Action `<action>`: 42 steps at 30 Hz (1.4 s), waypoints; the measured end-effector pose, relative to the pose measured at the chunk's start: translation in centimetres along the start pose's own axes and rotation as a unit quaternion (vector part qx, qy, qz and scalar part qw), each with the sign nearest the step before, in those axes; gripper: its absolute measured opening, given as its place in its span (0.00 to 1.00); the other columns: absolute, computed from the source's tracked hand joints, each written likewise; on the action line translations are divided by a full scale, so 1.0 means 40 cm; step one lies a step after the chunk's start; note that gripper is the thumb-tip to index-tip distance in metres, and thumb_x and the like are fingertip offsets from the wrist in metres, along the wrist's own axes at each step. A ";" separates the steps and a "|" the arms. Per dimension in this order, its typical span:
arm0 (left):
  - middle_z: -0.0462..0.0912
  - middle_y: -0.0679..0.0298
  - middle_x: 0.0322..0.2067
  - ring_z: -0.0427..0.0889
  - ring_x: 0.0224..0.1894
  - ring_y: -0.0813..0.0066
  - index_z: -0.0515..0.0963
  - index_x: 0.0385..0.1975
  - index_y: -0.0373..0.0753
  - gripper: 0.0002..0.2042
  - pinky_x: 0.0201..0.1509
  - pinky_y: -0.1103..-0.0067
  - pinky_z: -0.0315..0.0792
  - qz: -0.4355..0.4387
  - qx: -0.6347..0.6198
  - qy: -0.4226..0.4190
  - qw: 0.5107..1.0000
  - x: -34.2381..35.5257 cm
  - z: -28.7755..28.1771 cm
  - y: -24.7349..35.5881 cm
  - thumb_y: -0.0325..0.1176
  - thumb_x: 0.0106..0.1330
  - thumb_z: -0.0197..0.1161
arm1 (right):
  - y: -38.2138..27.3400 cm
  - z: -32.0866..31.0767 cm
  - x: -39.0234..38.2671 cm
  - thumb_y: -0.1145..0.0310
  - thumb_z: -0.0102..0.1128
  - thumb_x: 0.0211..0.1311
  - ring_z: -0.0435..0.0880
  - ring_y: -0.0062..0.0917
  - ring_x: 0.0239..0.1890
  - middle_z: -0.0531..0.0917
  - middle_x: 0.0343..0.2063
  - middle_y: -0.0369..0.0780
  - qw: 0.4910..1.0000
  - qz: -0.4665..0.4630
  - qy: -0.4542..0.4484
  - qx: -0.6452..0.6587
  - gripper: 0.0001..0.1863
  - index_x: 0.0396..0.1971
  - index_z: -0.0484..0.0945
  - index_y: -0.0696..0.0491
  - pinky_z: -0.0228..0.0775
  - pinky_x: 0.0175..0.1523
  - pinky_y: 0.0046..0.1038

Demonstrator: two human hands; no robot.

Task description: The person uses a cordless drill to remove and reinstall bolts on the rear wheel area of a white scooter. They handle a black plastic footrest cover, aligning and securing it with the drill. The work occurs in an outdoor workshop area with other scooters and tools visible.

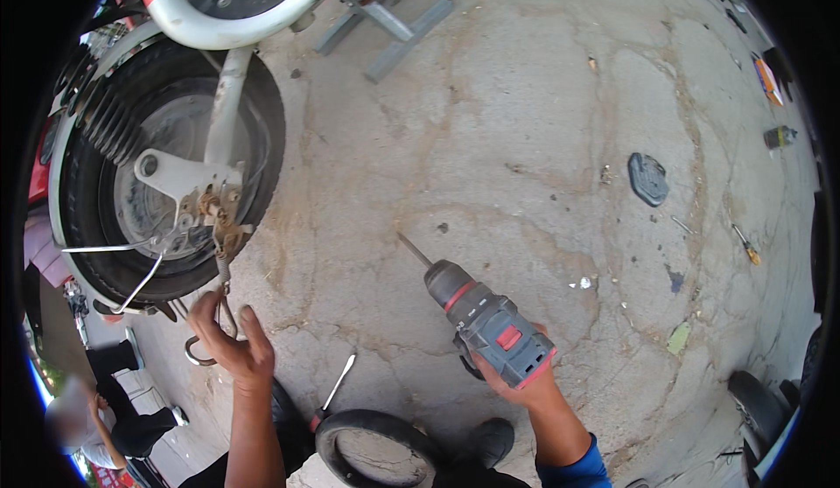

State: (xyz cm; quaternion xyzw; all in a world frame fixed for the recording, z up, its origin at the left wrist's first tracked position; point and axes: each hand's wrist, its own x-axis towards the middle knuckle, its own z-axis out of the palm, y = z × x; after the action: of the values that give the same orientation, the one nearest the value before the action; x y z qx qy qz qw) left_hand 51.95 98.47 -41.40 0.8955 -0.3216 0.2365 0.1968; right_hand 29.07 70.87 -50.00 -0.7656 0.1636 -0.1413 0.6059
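Near, at the feet: black rubber ring (325, 444) on the cracked concrete floor (394, 156); beside it, a red-handled screwdriver with a bright metal shaft (337, 385).

Right hand (528, 390): closed around the grip beneath a grey-and-red cordless drill (490, 322), held above the floor, its slim bit aimed forward and left.

Left hand (238, 348): fingers curled, thumb set apart, at a bent metal rod with a hooked end (199, 361); cannot tell whether the rod is gripped.

Just beyond the left hand: black-tyred wheel (265, 125) with rusty linkage (225, 230) at its hub and a dark coil spring (109, 125) alongside.

Farther: dark grey oblong piece (648, 179) and yellow-handled screwdriver (751, 252), both rightward; grey metal-bar stand (411, 40) ahead.
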 end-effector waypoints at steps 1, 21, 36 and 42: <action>0.80 0.47 0.44 0.79 0.47 0.51 0.75 0.52 0.30 0.19 0.55 0.65 0.72 0.036 -0.078 -0.014 0.996 -0.023 0.023 0.041 0.27 0.61 0.67 | 0.002 -0.011 -0.035 0.70 0.71 0.44 0.87 0.38 0.30 0.86 0.30 0.43 1.000 0.005 0.019 -0.021 0.15 0.36 0.84 0.55 0.79 0.38 0.32; 0.83 0.54 0.40 0.82 0.35 0.66 0.81 0.47 0.32 0.13 0.43 0.71 0.77 0.010 -0.215 -0.363 0.907 0.189 0.777 0.511 0.29 0.65 0.68 | 0.018 -0.196 -0.250 0.69 0.69 0.48 0.83 0.35 0.25 0.83 0.25 0.38 0.975 0.099 0.184 -0.075 0.05 0.25 0.81 0.49 0.74 0.31 0.34; 0.82 0.63 0.29 0.76 0.29 0.74 0.82 0.48 0.33 0.16 0.38 0.72 0.70 -0.446 -0.731 -0.311 0.413 0.054 0.188 0.214 0.37 0.68 0.69 | 0.014 -0.053 -0.123 0.67 0.74 0.48 0.86 0.25 0.25 0.87 0.25 0.33 0.993 0.061 -0.014 0.102 0.08 0.28 0.84 0.49 0.76 0.31 0.27; 0.81 0.63 0.28 0.75 0.29 0.73 0.81 0.48 0.31 0.16 0.38 0.72 0.69 -0.438 -0.751 -0.287 0.402 0.028 0.098 0.128 0.37 0.69 0.68 | 0.080 0.022 -0.147 0.61 0.70 0.50 0.87 0.20 0.31 0.88 0.36 0.41 0.964 0.083 -0.151 0.203 0.21 0.44 0.84 0.55 0.81 0.36 0.25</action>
State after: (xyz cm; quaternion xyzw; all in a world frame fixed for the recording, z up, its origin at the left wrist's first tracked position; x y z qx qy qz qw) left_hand 50.44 92.27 -42.95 0.4214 0.0292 -0.4898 0.7627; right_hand 23.85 73.46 -53.42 -0.6229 0.1011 -0.0029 0.7758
